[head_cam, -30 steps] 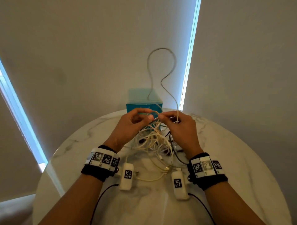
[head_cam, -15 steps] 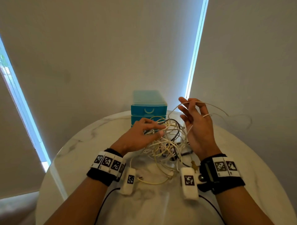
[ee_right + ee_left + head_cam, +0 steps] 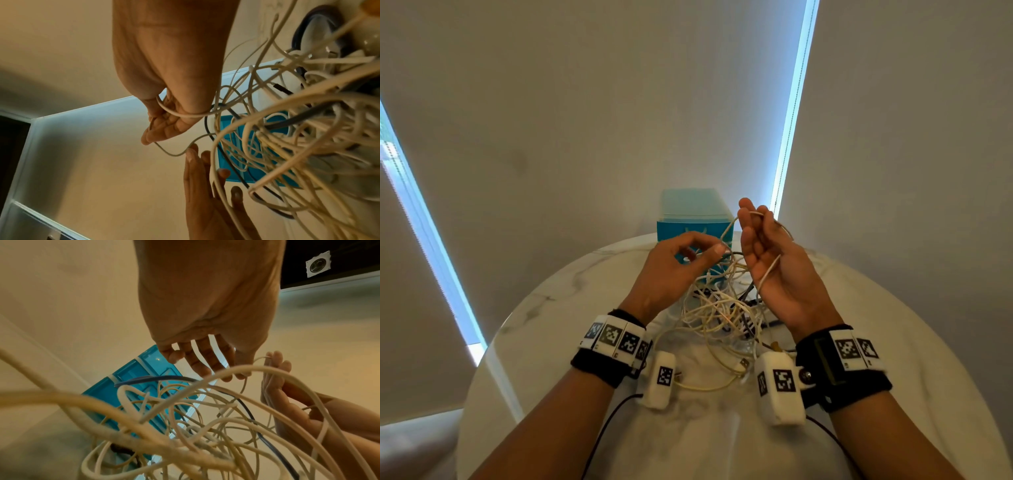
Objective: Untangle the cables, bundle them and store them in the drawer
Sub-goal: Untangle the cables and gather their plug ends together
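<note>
A tangle of white and dark cables (image 3: pixel 722 308) lies on the round marble table (image 3: pixel 893 342) between my hands. My left hand (image 3: pixel 714 251) hovers over the tangle's far side, thumb and forefinger pinching a thin white cable. My right hand (image 3: pixel 755 226) stands upright beside it, palm turned toward the left hand and fingers nearly straight. A white cable (image 3: pixel 768 270) loops over those fingers and runs down the palm. Behind both hands stands the blue drawer unit (image 3: pixel 688 205), its drawers closed. The right wrist view shows the loop crossing my right palm (image 3: pixel 164 128), with the left hand (image 3: pixel 205 170) below it.
The drawer unit sits at the table's far edge against a pale wall. Two white wrist-camera pods (image 3: pixel 662 377) (image 3: pixel 779 387) hang near the table's front. Bright window gaps (image 3: pixel 791 120) run down the wall. Bare marble lies left and right of the tangle.
My right hand pulled a white cable up and out to the right, then came back close to the left hand with it looped over the fingers. The left hand lifted off the tangle.
</note>
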`<state>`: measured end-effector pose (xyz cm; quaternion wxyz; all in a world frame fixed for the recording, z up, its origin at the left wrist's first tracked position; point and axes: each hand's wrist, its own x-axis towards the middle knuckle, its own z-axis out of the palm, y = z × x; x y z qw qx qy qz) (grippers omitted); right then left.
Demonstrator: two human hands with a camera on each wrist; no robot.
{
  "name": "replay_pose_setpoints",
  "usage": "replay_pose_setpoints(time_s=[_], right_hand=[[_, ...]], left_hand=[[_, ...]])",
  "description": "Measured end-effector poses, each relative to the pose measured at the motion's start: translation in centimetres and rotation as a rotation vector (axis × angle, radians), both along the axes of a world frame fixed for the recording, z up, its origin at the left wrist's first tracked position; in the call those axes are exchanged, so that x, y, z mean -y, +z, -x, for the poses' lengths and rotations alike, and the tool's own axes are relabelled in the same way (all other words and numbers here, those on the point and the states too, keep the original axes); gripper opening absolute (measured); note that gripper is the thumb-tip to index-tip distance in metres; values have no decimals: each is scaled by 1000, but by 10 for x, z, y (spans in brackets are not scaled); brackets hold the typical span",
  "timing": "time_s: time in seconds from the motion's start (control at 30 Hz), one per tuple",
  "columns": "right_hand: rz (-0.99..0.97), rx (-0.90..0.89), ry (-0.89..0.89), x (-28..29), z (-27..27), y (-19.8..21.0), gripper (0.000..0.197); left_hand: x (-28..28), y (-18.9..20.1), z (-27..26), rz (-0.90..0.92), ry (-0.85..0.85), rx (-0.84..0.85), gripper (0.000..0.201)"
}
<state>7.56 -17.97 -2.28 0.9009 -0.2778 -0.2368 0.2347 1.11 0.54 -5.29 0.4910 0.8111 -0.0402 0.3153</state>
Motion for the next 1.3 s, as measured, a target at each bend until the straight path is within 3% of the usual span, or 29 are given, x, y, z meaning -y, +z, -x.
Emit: replay_pose_setpoints(time_s=[0.17,0.33,0.5,0.6,0.73,0.87,1.0,1.1,1.3], right_hand=[[30,24,-38,1,-7,-2,31],[557,267,-237,-8,-11,-24,30],[819,577,-411,-7,-15,-29,16],[939,714,-533,-10,-14,-33,15],[884,685,-744,-10,-16,-38,8],[697,462,-627,-9,-13,-35,10],[615,351,-492,-6,-11,-26,16],[598,284,-397,-5,-10,-21,24],[638,287,-346,-12,-8,4,28]], left_hand=[[1,3,-1,22,-34,32,13],[-2,1,-7,170,54,118,7],[0,-4,-9,362,41,95,12],[3,-6,-12,246,42,61,13],[7,0,-9,157,-48,30,16],[-11,1,-7,-10,-52,-104,39],[-26,-11,-11,-245,46,-226,21],[-30,-11,-11,-226,106,-221,21],[-18,23,11,53,-36,-72,22]])
